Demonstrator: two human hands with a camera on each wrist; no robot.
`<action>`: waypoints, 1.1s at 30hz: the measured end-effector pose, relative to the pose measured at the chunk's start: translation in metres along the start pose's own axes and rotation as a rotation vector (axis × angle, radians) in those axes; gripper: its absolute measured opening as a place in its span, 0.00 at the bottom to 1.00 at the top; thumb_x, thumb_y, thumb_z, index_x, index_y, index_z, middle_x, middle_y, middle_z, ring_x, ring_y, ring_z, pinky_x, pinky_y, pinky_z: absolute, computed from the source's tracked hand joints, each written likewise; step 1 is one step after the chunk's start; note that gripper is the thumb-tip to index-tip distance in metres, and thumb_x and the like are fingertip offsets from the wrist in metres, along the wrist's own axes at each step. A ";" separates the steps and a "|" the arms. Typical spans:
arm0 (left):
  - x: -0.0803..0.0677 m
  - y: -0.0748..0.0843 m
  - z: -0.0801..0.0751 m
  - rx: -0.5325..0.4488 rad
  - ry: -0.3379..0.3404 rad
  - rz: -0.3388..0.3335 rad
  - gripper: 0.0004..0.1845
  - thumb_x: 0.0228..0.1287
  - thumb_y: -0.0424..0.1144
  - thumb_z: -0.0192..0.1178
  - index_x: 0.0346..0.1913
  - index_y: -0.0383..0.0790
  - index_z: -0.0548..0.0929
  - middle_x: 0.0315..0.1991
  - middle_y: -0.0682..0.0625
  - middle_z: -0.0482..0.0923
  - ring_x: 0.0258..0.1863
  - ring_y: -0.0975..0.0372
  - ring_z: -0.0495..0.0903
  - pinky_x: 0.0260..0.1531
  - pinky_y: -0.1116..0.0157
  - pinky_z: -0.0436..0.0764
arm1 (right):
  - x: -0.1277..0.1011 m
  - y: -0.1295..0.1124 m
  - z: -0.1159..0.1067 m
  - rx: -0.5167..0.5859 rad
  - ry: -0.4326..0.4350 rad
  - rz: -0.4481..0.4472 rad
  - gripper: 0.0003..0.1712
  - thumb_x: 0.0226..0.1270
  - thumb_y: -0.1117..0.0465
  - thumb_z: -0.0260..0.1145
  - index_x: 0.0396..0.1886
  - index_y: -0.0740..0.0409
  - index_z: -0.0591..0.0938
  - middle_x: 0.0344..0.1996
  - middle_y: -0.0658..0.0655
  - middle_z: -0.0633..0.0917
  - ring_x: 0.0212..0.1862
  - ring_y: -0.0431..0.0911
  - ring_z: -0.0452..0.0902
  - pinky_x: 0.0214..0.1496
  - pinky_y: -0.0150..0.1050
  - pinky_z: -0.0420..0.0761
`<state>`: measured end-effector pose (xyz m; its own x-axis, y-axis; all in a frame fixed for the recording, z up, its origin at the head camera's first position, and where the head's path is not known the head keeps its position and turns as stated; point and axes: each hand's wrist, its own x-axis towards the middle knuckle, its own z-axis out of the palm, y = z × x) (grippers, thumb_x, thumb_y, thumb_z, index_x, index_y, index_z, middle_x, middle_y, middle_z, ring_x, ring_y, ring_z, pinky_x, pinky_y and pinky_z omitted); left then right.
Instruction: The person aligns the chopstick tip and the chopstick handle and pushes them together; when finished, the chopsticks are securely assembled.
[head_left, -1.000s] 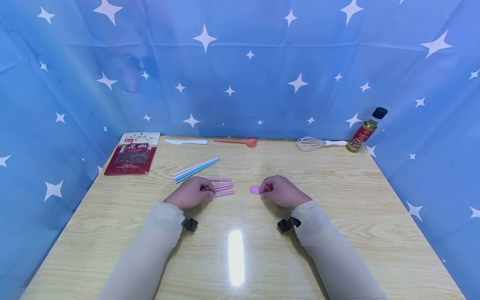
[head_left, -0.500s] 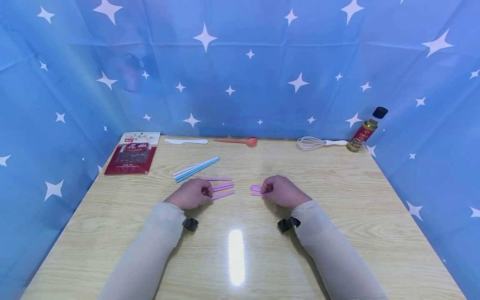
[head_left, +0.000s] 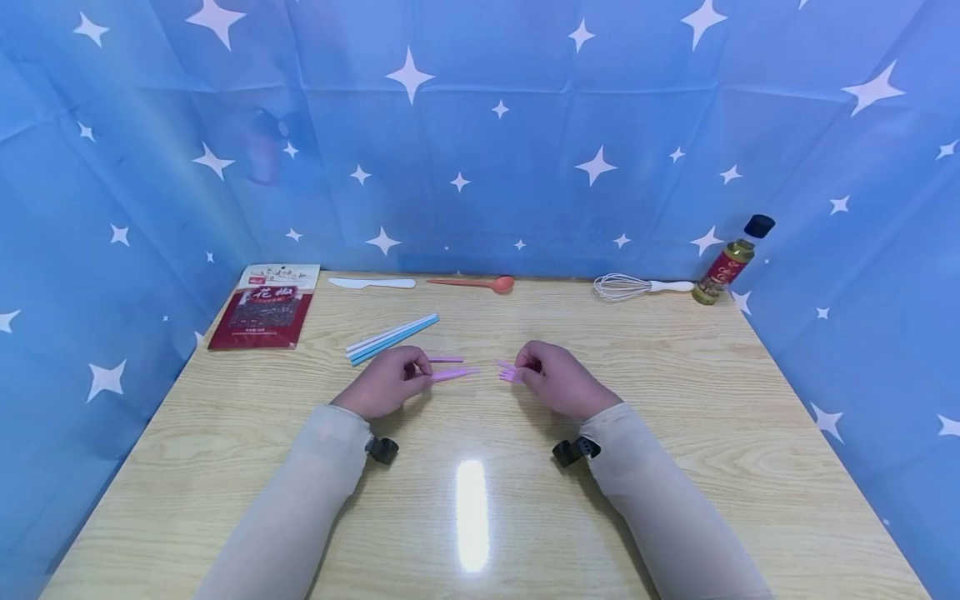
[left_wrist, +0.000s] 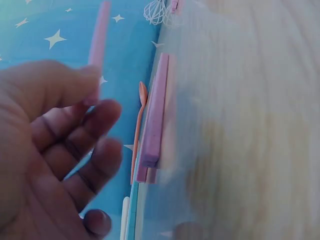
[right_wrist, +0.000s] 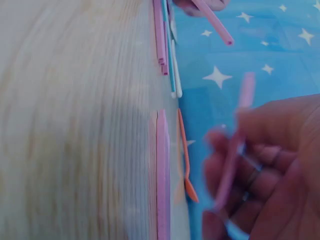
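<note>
A: While both hands hover over the middle of the desk (head_left: 675, 433), what does the left hand (head_left: 384, 383) hold?

B: Its grip pinches one pink stick (head_left: 452, 374), lifted off the desk and pointing toward the other hand. The left wrist view shows that stick between thumb and forefinger, blurred.

A: And the right hand (head_left: 558, 383)?

B: Its grip is closed on a pink stick (head_left: 510, 375) as well; short pink ends fan out from the fingertips toward the left hand. The right wrist view shows the fingers curled round a thin pink stick. How many it holds cannot be told.

A: Are the two held sticks touching?

B: No, their ends lie near each other with a gap between.

A: Do any pink sticks lie on the desk?

B: One lies flat (head_left: 446, 360) just behind the left hand's stick. The wrist views show pink sticks lying side by side on the wood.

A: What else is there?

B: Blue and white sticks (head_left: 392, 337) lie in a bundle behind the left hand. A red packet (head_left: 264, 307) sits at the back left. Along the back edge lie a white knife (head_left: 372, 283), an orange spoon (head_left: 474, 284) and a whisk (head_left: 637, 287). A bottle (head_left: 731, 262) leans against the blue starred cloth (head_left: 480, 133) at the back right.
</note>
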<state>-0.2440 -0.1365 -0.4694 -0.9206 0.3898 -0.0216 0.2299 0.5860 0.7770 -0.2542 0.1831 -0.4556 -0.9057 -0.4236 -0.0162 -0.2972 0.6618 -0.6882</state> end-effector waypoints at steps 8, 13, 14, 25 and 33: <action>0.000 0.002 0.002 -0.093 0.045 0.046 0.02 0.77 0.38 0.63 0.42 0.46 0.82 0.39 0.51 0.81 0.37 0.57 0.78 0.39 0.60 0.79 | -0.002 -0.006 0.000 0.172 0.076 -0.055 0.08 0.80 0.62 0.63 0.52 0.53 0.86 0.42 0.57 0.87 0.36 0.47 0.76 0.38 0.39 0.79; -0.001 0.004 0.003 -0.111 0.056 0.055 0.02 0.77 0.37 0.63 0.42 0.46 0.82 0.38 0.51 0.81 0.36 0.57 0.78 0.39 0.59 0.78 | -0.002 -0.008 0.000 0.191 0.092 -0.053 0.08 0.79 0.62 0.64 0.51 0.52 0.87 0.43 0.56 0.88 0.36 0.49 0.77 0.38 0.40 0.80; -0.001 0.004 0.003 -0.114 0.058 0.058 0.02 0.77 0.37 0.64 0.42 0.45 0.82 0.38 0.51 0.81 0.36 0.57 0.78 0.40 0.59 0.78 | -0.002 -0.008 0.001 0.194 0.095 -0.055 0.08 0.79 0.62 0.65 0.51 0.52 0.88 0.43 0.56 0.88 0.36 0.49 0.77 0.38 0.41 0.80; -0.001 0.007 0.006 -0.121 0.091 0.086 0.03 0.77 0.37 0.63 0.42 0.44 0.83 0.37 0.51 0.81 0.39 0.57 0.78 0.41 0.62 0.78 | -0.002 -0.005 0.001 0.187 0.124 -0.084 0.08 0.78 0.63 0.66 0.48 0.52 0.90 0.40 0.52 0.87 0.33 0.49 0.75 0.34 0.38 0.76; -0.001 0.009 0.007 -0.141 0.115 0.092 0.03 0.76 0.38 0.64 0.41 0.43 0.83 0.37 0.52 0.82 0.39 0.58 0.79 0.40 0.63 0.78 | -0.003 -0.005 0.000 0.198 0.131 -0.075 0.09 0.79 0.61 0.66 0.49 0.50 0.90 0.39 0.53 0.87 0.35 0.50 0.75 0.36 0.39 0.77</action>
<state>-0.2385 -0.1266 -0.4671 -0.9299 0.3481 0.1191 0.2753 0.4435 0.8530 -0.2497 0.1813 -0.4527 -0.9188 -0.3743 0.1255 -0.3114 0.4917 -0.8132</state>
